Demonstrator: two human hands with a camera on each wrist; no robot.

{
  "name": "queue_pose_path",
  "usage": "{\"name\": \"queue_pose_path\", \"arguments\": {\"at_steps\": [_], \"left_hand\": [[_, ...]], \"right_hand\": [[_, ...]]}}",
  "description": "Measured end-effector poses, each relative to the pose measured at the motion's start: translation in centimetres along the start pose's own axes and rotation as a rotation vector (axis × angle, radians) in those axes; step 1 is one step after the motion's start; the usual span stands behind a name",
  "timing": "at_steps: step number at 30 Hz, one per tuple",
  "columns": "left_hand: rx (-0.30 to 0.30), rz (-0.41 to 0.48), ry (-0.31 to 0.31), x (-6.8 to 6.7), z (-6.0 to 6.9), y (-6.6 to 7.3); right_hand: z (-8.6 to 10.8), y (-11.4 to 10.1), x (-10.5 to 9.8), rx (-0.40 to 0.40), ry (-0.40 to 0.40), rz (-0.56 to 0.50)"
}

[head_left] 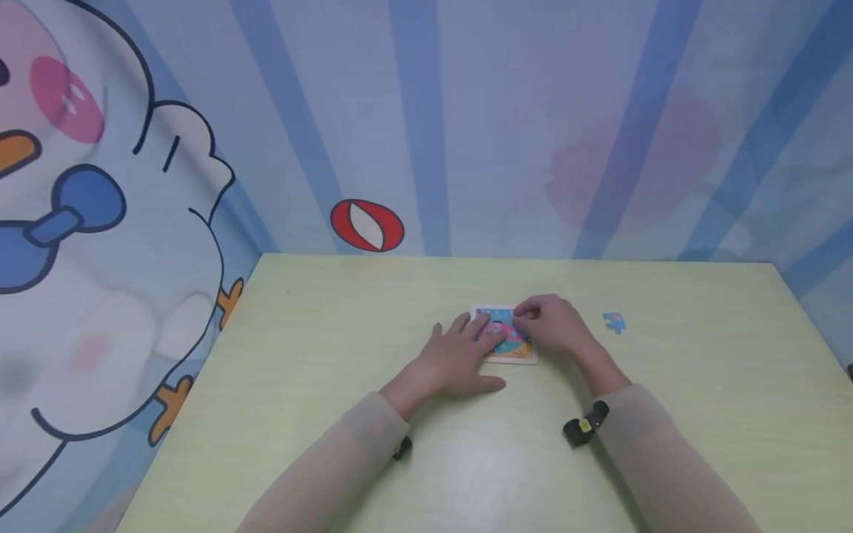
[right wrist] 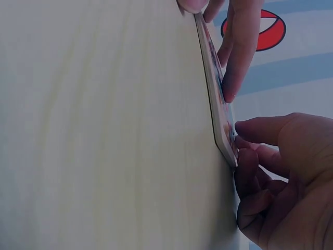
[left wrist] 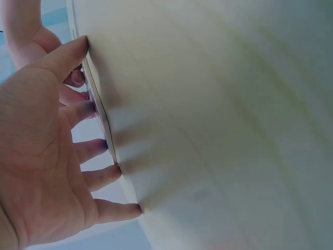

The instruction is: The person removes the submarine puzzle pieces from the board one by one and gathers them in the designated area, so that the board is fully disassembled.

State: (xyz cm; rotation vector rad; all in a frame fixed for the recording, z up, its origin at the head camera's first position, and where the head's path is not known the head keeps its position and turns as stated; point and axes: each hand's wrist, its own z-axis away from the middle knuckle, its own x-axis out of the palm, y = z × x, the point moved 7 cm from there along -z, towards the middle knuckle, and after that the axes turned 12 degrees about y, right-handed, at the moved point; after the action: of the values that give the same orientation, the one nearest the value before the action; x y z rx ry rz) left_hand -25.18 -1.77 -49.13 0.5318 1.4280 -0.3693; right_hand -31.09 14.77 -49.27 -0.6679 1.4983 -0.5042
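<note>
- Your left hand (head_left: 460, 360) lies spread, its fingertips on the puzzle (head_left: 516, 346), grasping nothing.
- Your right hand (head_left: 557, 324) has bent fingers touching the puzzle's far right corner; you cannot tell whether they pinch a piece.
- The puzzle lies flat on the worktop (head_left: 320, 333), between your hands.
- A loose blue-and-pink piece (head_left: 614, 323) lies apart, to your right hand's right.

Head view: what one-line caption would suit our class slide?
Left hand spread on a small picture puzzle, right hand at its upper right corner, a loose piece lying on the table.
</note>
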Motion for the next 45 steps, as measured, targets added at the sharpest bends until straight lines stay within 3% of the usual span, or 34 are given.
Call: {"name": "queue_pose_path", "arguments": {"at_steps": [33, 45], "left_hand": [[-0.008, 0.005, -0.007, 0.23, -0.08, 0.3], [-0.007, -0.004, -0.012, 0.15, 0.05, 0.3]], "right_hand": [[0.11, -0.45, 0.16, -0.01, -0.019, -0.049], [0.08, -0.45, 0.73, 0.052, -0.019, -0.005]]}}
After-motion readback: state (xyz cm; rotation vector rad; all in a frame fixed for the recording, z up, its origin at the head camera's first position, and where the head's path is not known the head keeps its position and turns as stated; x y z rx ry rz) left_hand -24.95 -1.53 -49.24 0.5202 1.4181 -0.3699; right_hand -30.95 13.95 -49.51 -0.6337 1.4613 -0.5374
